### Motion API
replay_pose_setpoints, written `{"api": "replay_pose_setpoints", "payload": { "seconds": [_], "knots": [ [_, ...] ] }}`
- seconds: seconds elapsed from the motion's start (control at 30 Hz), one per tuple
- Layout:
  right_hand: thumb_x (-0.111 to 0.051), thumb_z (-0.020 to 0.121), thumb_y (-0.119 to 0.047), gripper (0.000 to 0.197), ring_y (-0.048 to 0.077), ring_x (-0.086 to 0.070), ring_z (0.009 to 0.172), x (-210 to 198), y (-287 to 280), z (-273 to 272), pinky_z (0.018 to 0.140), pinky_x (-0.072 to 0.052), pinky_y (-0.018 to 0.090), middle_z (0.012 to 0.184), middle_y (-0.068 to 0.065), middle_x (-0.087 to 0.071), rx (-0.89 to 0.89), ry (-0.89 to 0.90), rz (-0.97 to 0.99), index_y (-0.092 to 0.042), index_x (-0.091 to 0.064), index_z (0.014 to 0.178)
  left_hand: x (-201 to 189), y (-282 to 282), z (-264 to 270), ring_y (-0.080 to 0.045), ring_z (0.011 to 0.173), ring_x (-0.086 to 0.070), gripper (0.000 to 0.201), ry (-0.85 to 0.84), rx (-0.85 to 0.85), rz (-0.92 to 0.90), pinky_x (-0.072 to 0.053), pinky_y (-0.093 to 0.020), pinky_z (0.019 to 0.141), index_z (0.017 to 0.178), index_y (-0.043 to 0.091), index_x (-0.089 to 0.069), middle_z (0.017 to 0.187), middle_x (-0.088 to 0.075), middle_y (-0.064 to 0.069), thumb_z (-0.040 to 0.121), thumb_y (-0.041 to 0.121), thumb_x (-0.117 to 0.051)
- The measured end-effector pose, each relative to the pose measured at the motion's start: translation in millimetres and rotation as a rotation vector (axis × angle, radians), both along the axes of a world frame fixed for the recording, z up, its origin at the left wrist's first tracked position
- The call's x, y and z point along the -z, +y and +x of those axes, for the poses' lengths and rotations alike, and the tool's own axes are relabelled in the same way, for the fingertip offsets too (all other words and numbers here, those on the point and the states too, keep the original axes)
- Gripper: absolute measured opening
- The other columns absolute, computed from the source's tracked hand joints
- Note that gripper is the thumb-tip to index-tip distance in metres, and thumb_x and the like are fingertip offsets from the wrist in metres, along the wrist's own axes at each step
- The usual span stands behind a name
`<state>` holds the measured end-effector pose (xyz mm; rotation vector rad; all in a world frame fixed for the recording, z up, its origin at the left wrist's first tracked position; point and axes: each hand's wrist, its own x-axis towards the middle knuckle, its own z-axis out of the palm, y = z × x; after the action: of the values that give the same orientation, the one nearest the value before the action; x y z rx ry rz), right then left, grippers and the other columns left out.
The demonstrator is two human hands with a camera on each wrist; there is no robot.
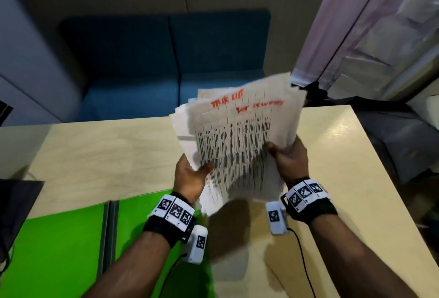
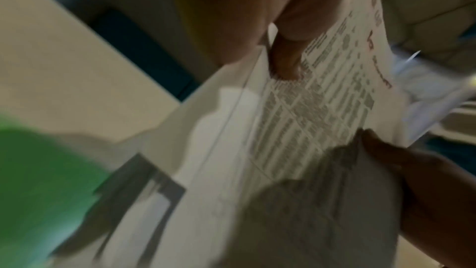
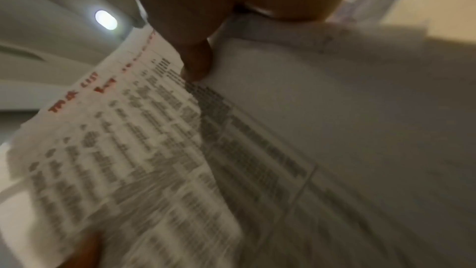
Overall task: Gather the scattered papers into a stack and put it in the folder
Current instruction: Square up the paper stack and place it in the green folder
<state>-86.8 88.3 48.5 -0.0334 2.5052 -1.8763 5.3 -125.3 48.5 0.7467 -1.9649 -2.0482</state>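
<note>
A stack of white papers is held up off the table, tilted toward me, blurred by motion. Its top sheet shows a printed table with red handwriting. My left hand grips the stack's left edge, thumb on top. My right hand grips the right edge, thumb on the front sheet. The left wrist view shows the papers with my left thumb pressed on them. In the right wrist view the papers fill the frame under my right thumb. A green folder lies open on the table at lower left.
The light wooden table spreads under the hands. A blue sofa stands behind its far edge. A dark object sits at the table's left edge. Dark fabric and a curtain lie to the right.
</note>
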Motion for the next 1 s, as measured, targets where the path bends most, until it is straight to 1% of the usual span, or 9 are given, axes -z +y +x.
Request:
{"api": "replay_pose_setpoints", "payload": {
  "seconds": [0.13, 0.23, 0.33, 0.43, 0.53, 0.63, 0.77, 0.9, 1.0],
  "knots": [
    [-0.069, 0.074, -0.036, 0.055, 0.021, -0.06, 0.093, -18, -6, 14, 0.069, -0.051, 0.02, 0.1, 0.008, -0.064, 0.052, 0.249, 0.003, 0.001, -0.059, 0.113, -11, 9, 2, 0.007, 0.082, -0.067, 0.038, 0.161, -0.027, 0.0, -0.051, -0.01, 0.074, 0.112, -0.009, -0.058, 0.085, -0.073, 0.014, 0.076, -0.019, -0.063],
    [-0.065, 0.068, -0.051, 0.066, 0.024, -0.063, 0.093, -3, 3, 25, 0.069, -0.05, 0.019, 0.098, 0.008, -0.065, 0.003, 0.232, 0.061, -0.001, -0.062, 0.111, -7, 16, 16, 0.004, 0.097, -0.064, 0.056, 0.179, 0.015, -0.064, -0.049, -0.013, 0.085, 0.118, 0.007, -0.054, 0.103, -0.07, 0.012, 0.068, -0.01, -0.073],
    [-0.072, 0.068, -0.059, 0.068, 0.007, -0.064, 0.098, 0, 16, 26, 0.078, -0.053, 0.015, 0.105, 0.003, -0.065, -0.045, 0.227, -0.058, -0.009, -0.059, 0.112, -17, 15, 24, -0.009, 0.105, -0.062, 0.062, 0.241, 0.064, -0.082, -0.053, -0.027, 0.085, 0.114, 0.016, -0.054, 0.111, -0.066, 0.006, 0.062, -0.006, -0.081],
    [-0.076, 0.071, -0.045, 0.072, 0.01, -0.055, 0.116, -11, 23, 20, 0.096, -0.05, 0.035, 0.123, 0.011, -0.051, -0.008, 0.343, -0.086, -0.01, -0.045, 0.126, -40, 14, 14, 0.006, 0.094, -0.061, 0.067, 0.362, 0.03, -0.133, -0.052, -0.015, 0.079, 0.112, 0.01, -0.046, 0.103, -0.057, 0.002, 0.059, -0.017, -0.078],
    [-0.078, 0.07, -0.026, 0.094, -0.006, -0.046, 0.114, -30, 14, 15, 0.094, -0.043, 0.01, 0.134, -0.003, -0.034, 0.001, 0.462, -0.056, -0.036, -0.015, 0.138, -56, 12, -2, 0.014, 0.082, -0.06, 0.071, 0.398, -0.016, -0.131, -0.048, -0.004, 0.066, 0.114, 0.019, -0.042, 0.1, -0.051, 0.007, 0.064, -0.023, -0.071],
    [-0.08, 0.067, -0.001, 0.104, -0.019, -0.043, 0.112, -41, 13, 5, 0.083, -0.048, 0.005, 0.135, -0.035, -0.025, -0.037, 0.664, 0.044, -0.014, -0.008, 0.141, -58, 6, -9, 0.01, 0.085, -0.062, 0.077, 0.457, 0.009, -0.189, -0.05, -0.006, 0.069, 0.118, 0.03, -0.038, 0.102, -0.054, -0.002, 0.067, -0.015, -0.073],
    [-0.072, 0.075, -0.012, 0.074, 0.022, -0.051, 0.102, -58, 22, -10, 0.062, -0.059, 0.046, 0.126, 0.007, -0.034, -0.226, 0.856, 0.356, -0.026, -0.027, 0.133, -59, -8, -12, 0.015, 0.096, -0.056, 0.06, 0.5, 0.043, -0.359, -0.046, -0.004, 0.08, 0.113, 0.034, -0.045, 0.11, -0.051, 0.02, 0.067, 0.018, -0.081],
    [-0.068, 0.079, -0.017, 0.065, 0.04, -0.061, 0.093, -67, 25, -13, 0.058, -0.059, 0.051, 0.121, 0.009, -0.032, -0.333, 0.87, 0.57, -0.025, -0.034, 0.134, -59, -20, -16, 0.003, 0.104, -0.054, 0.039, 0.543, 0.107, -0.591, -0.048, -0.021, 0.09, 0.105, 0.032, -0.057, 0.11, -0.051, 0.018, 0.072, 0.042, -0.074],
    [-0.075, 0.074, -0.009, 0.079, 0.04, -0.063, 0.089, -70, 26, -13, 0.062, -0.058, 0.047, 0.117, 0.01, -0.034, -0.3, 0.86, 0.559, -0.022, -0.029, 0.137, -63, -15, -18, 0.0, 0.099, -0.06, 0.05, 0.476, 0.094, -0.487, -0.055, -0.029, 0.085, 0.108, 0.055, -0.051, 0.108, -0.056, 0.031, 0.065, 0.055, -0.075]
  ]
}}
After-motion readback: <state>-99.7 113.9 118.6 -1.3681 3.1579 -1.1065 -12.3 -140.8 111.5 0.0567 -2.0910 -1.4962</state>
